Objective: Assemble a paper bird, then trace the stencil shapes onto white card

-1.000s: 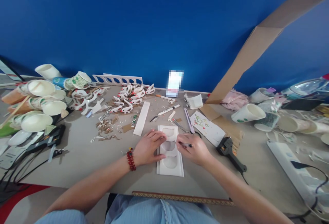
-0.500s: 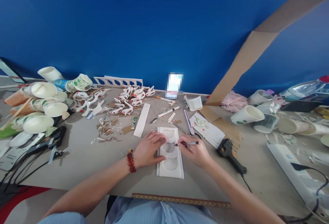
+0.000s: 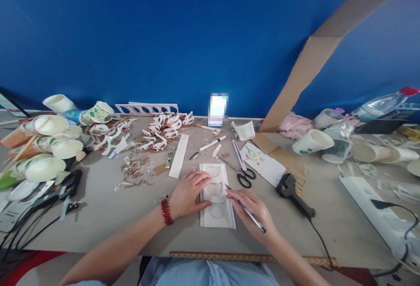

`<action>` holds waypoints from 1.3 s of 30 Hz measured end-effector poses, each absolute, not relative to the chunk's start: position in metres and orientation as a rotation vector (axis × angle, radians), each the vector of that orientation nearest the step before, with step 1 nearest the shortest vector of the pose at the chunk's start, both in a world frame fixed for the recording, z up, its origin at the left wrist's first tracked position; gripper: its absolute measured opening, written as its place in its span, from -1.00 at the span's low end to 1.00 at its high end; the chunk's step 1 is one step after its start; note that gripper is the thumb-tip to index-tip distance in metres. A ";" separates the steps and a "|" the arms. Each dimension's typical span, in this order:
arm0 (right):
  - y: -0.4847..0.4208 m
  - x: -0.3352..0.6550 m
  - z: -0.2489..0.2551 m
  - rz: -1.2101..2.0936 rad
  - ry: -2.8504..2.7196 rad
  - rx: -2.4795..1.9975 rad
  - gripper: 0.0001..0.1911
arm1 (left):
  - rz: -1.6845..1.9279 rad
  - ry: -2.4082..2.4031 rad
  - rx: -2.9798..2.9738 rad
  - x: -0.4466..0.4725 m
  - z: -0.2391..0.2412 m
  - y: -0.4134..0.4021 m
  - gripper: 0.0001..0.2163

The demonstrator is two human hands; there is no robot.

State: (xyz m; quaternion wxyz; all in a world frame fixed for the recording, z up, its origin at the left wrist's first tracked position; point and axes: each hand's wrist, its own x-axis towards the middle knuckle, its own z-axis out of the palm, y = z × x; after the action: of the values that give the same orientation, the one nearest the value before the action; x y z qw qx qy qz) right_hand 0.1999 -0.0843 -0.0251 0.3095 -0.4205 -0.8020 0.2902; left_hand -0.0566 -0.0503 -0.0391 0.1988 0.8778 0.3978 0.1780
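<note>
A white card strip (image 3: 219, 222) with several rounded shapes along it lies lengthwise in front of me. My left hand (image 3: 188, 193) rests flat across its left edge, fingers and thumb apart, holding nothing. At the strip's right edge my right hand (image 3: 254, 214) grips a pen (image 3: 251, 217). Its tip points at the middle rounded shape; whether it touches the card I cannot tell. Beyond the right hand lie black-handled scissors (image 3: 244, 179) and a lilac cutter-like tool (image 3: 239, 155). A plain white strip (image 3: 179, 156) lies beyond my left hand.
A black glue gun (image 3: 297, 197) with its cable lies at right, near a bird drawing (image 3: 260, 159) and a white power strip (image 3: 364, 207). Paper cups (image 3: 46, 168) crowd the left. White bird-like cutouts (image 3: 160, 133) and scraps (image 3: 136, 168) lie before the blue wall (image 3: 183, 36).
My right hand has shifted down and slightly right. The pen has swung from nearly level to slanting down toward me, uncovering the scissors' handles. The left hand stays on the card.
</note>
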 end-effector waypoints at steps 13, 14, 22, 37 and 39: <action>-0.097 0.171 -0.037 1.164 -1.935 -1.193 -0.88 | 0.440 1.038 2.507 -0.061 -0.033 -0.054 -0.49; -0.095 0.170 -0.037 1.165 -1.946 -1.186 -0.88 | 0.437 1.040 2.506 -0.061 -0.033 -0.054 -0.49; -0.087 0.164 -0.024 1.157 -2.040 -1.202 -0.88 | 0.368 0.996 2.535 -0.065 -0.033 -0.051 -0.43; -0.069 0.160 -0.024 1.375 -2.056 -1.249 -0.87 | 0.346 0.961 2.526 -0.069 -0.031 -0.048 -0.35; -0.067 0.161 -0.027 1.405 -2.025 -1.262 -0.87 | 0.344 0.957 2.523 -0.069 -0.032 -0.047 -0.35</action>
State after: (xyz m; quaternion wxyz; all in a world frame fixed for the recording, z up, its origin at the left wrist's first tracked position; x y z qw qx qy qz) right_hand 0.1610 -0.0666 -0.0266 0.1853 -0.4478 -0.7187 0.4986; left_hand -0.0689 -0.0474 -0.0315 0.2092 0.9070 0.3439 0.1235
